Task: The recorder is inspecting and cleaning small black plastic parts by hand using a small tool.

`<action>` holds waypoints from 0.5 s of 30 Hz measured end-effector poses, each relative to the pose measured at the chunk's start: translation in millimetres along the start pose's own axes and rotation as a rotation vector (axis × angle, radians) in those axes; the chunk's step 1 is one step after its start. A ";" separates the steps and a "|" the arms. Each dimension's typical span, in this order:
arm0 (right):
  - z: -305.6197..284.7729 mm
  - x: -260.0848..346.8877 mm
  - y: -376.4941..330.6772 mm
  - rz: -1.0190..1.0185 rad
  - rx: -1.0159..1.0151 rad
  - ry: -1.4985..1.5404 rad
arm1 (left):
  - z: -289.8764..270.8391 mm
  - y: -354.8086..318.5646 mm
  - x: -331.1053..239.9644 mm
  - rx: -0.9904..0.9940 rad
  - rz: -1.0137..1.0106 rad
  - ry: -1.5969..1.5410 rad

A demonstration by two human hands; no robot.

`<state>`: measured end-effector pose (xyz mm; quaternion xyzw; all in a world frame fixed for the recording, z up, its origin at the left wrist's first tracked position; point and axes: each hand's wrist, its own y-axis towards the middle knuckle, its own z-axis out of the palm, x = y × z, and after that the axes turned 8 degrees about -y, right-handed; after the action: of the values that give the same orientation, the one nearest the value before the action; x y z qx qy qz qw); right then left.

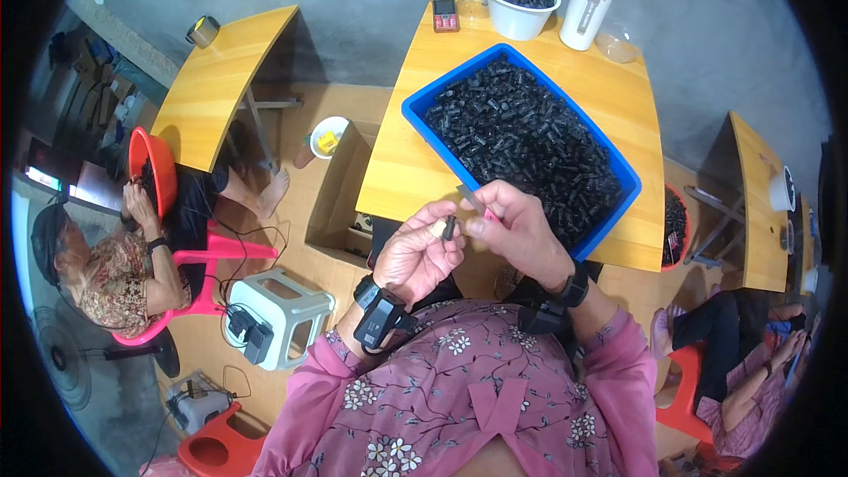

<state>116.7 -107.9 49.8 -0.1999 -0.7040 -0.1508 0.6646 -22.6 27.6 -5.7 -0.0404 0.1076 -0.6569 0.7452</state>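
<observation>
My left hand [412, 254] is closed, pinching a small black cylindrical piece [449, 228] between thumb and fingers. Something pale, like a finger cover, shows by the thumb tip. In my right hand [527, 228] is a small pink-handled knife [491, 215]; its thin blade [473, 200] points up and left, and most of the handle is hidden by the fingers. Both hands are close together over the near edge of the table. Just beyond them a blue tray [427, 134] holds a heap of similar black pieces [530, 141].
On the yellow table [397, 168] stand a white bowl [521, 21] of black pieces, a white bottle [586, 9] and a red phone [445, 15]. A cardboard box [340, 199] sits at the left, beside a pale stool [283, 314]. Other people [115, 274] sit on both sides.
</observation>
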 end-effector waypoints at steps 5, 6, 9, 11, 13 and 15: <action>9.6 -0.6 3.0 -0.106 0.009 -0.038 | 6.6 0.4 -1.8 0.018 -0.021 0.045; 9.8 0.3 4.1 -0.119 0.006 -0.107 | 7.3 0.2 -2.0 0.021 -0.029 0.059; 8.7 -1.1 7.5 -0.131 0.016 -0.185 | 2.6 -1.1 -4.7 0.081 -0.044 0.091; 9.8 -5.3 9.2 -0.129 0.030 -0.193 | 1.6 -2.1 -5.2 0.078 -0.040 0.085; 12.5 -8.6 10.6 -0.082 0.012 -0.133 | 1.5 -3.6 -5.3 0.075 -0.034 0.079; 11.9 -7.4 11.3 -0.041 0.028 -0.136 | 1.4 -4.4 -4.3 0.041 -0.035 0.050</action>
<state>112.0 -93.0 41.0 -0.1857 -0.7537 -0.1407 0.6146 -27.0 31.2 -3.0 -0.0105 0.1117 -0.6726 0.7314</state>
